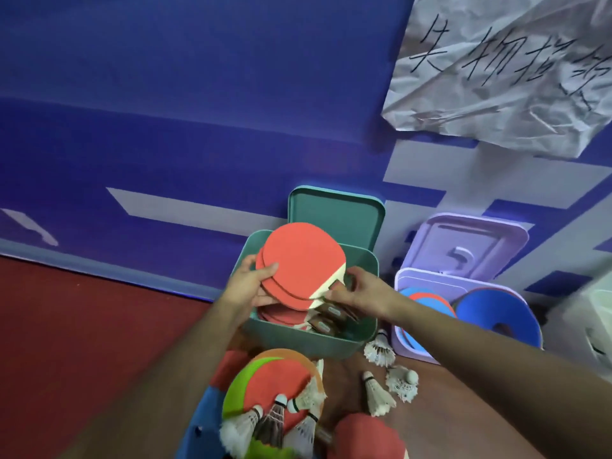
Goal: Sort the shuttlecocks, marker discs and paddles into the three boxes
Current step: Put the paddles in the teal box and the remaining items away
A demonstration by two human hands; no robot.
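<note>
Over the green box (299, 341) I hold a stack of red paddles (303, 260). My left hand (246, 286) grips the blades' left edge, thumb on top. My right hand (362, 293) pinches the handles at the stack's lower right. More red paddles (281, 315) lie inside the green box. The purple box (405, 279) to the right holds blue and red marker discs (493, 309). On the floor below lie a red paddle (275, 385) on green and orange discs, several shuttlecocks (275, 422), and another red paddle (364, 435).
The green lid (336, 217) and the purple lid (467, 243) lean on the blue wall behind their boxes. Loose shuttlecocks (379, 352) lie between the boxes. A crumpled paper sign (503, 71) hangs at upper right. A pale container (592, 313) shows at the right edge.
</note>
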